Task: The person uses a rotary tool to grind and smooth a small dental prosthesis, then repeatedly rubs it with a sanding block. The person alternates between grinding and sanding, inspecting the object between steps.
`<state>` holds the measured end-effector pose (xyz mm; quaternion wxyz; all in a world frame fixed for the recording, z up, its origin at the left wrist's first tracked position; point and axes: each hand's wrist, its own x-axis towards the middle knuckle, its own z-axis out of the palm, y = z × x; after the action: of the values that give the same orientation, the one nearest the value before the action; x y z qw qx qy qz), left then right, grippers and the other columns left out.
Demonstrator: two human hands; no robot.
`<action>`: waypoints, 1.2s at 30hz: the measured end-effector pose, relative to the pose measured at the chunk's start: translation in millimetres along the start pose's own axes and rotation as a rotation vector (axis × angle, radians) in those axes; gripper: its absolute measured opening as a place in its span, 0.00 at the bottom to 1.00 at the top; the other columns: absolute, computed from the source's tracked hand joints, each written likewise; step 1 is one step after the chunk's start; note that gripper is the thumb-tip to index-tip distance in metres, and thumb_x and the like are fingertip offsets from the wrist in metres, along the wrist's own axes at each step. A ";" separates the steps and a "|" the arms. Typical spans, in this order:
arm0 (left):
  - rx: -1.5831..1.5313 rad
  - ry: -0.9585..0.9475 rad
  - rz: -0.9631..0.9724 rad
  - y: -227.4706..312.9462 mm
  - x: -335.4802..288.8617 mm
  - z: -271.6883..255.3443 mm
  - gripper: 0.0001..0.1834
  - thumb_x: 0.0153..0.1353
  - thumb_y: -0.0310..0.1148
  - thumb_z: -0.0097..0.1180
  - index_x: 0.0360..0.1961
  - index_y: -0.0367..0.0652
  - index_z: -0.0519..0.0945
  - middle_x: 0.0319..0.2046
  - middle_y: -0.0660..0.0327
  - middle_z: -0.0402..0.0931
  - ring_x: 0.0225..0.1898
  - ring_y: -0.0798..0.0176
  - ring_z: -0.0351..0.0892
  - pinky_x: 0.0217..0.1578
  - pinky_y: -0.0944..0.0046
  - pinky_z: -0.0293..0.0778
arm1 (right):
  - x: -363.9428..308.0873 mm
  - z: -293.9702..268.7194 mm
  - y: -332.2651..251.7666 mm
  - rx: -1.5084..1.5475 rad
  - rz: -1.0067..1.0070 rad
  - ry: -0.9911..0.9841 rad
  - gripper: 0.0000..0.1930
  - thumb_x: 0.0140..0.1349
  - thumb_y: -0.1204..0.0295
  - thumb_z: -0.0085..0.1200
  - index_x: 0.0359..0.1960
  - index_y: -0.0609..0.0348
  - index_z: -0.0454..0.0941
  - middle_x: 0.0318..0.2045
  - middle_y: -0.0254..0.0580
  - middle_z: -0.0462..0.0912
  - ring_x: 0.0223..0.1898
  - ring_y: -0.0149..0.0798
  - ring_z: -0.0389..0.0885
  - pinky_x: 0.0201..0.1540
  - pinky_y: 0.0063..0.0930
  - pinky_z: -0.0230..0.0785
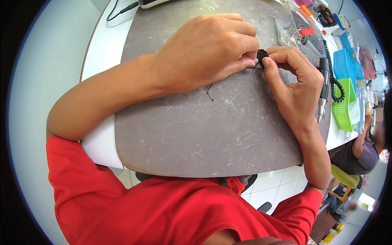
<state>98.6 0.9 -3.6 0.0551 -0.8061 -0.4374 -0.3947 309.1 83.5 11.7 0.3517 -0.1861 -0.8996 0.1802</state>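
Between the thumb and fingers of my right hand [295,75] is a small flat black piece [262,58], closed in a pinch. My left hand [214,49] meets it from the other side, its fingers curled and pressed together. A tiny whitish tip [256,60] shows at the left fingertips, against the black piece; what it belongs to is hidden by the fingers. Both hands are over the far part of a scratched grey-brown work mat [204,134]. Below my left hand a thin crooked black scrap [210,94] lies on the mat.
Beyond my right hand stands a clear plastic tray [308,43] with small parts. A pen-like handpiece [322,90] with a coiled black cord [335,87] lies right of it. Green [344,108] and blue baskets [343,63] stand farther right, near a seated co-worker [357,153]. A corded device [153,3] is at far left.
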 end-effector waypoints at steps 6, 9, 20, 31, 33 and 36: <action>0.003 -0.060 -0.005 -0.7 1.1 -3.5 0.10 0.55 0.28 0.72 0.35 0.41 0.82 0.35 0.59 0.79 0.38 0.51 0.79 0.39 0.55 0.74 | -0.5 -4.5 -2.2 0.041 0.042 0.072 0.03 0.61 0.80 0.65 0.32 0.67 0.83 0.31 0.40 0.88 0.31 0.31 0.89 0.38 0.23 0.79; -0.021 -0.048 -0.016 -4.3 -0.7 -6.2 0.14 0.54 0.27 0.72 0.42 0.42 0.84 0.38 0.58 0.80 0.41 0.51 0.80 0.43 0.56 0.76 | 0.2 -11.4 -2.4 0.155 0.215 0.140 0.03 0.63 0.80 0.64 0.36 0.66 0.83 0.31 0.36 0.87 0.32 0.27 0.87 0.39 0.22 0.78; -0.149 -0.167 -0.214 17.8 9.0 -19.4 0.21 0.61 0.18 0.60 0.55 0.46 0.84 0.47 0.57 0.81 0.46 0.52 0.83 0.49 0.55 0.79 | -2.3 -35.1 -1.3 0.342 0.290 0.033 0.09 0.69 0.81 0.56 0.47 0.67 0.84 0.42 0.35 0.86 0.42 0.27 0.83 0.51 0.23 0.76; -0.080 -0.234 -0.126 0.8 7.5 -19.2 0.08 0.66 0.27 0.64 0.45 0.42 0.88 0.39 0.59 0.82 0.40 0.56 0.81 0.43 0.60 0.77 | -4.4 -44.4 5.0 0.351 0.110 -0.090 0.06 0.67 0.84 0.59 0.44 0.67 0.83 0.44 0.39 0.83 0.46 0.28 0.81 0.52 0.23 0.73; -0.142 -0.241 -0.248 6.0 9.1 -23.3 0.06 0.65 0.29 0.66 0.41 0.40 0.89 0.35 0.61 0.80 0.34 0.61 0.79 0.38 0.64 0.75 | -5.7 -44.3 -1.1 0.308 0.151 -0.134 0.06 0.67 0.84 0.60 0.43 0.66 0.83 0.41 0.38 0.84 0.42 0.28 0.82 0.50 0.22 0.74; -0.171 -0.265 -0.395 10.5 10.7 -28.1 0.07 0.64 0.31 0.68 0.39 0.38 0.89 0.30 0.64 0.76 0.29 0.69 0.72 0.31 0.68 0.70 | -4.3 -41.4 -14.0 0.111 0.098 -0.189 0.06 0.65 0.84 0.61 0.42 0.66 0.84 0.38 0.38 0.86 0.38 0.30 0.84 0.45 0.22 0.75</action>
<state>93.2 -10.6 25.5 -0.1493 -0.7514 -0.5551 -0.3240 338.1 77.4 44.1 0.2657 -0.1925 -0.9072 0.2633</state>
